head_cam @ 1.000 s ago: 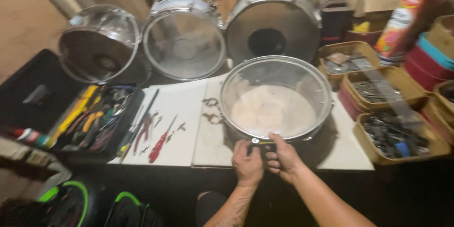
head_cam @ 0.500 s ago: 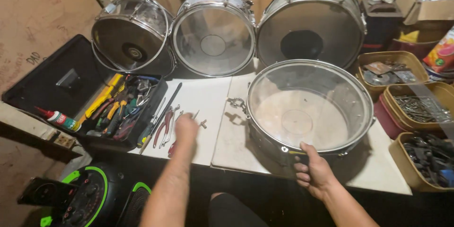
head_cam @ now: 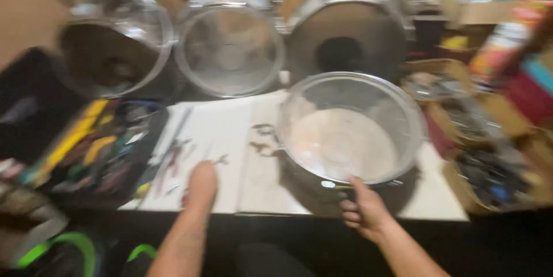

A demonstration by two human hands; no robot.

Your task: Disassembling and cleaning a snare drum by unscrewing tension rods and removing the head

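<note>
My left hand (head_cam: pixel 201 180) rests on small tools (head_cam: pixel 173 159), grip unclear; right hand (head_cam: pixel 363 210) curls against the drum (head_cam: pixel 351 133) rim just ahead

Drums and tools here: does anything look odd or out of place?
Nothing looks spilled or broken. The picture is blurred. Loose hand tools lie scattered on the white board, outside the open tool case; one drum lies flat, the others stand on edge.
</note>
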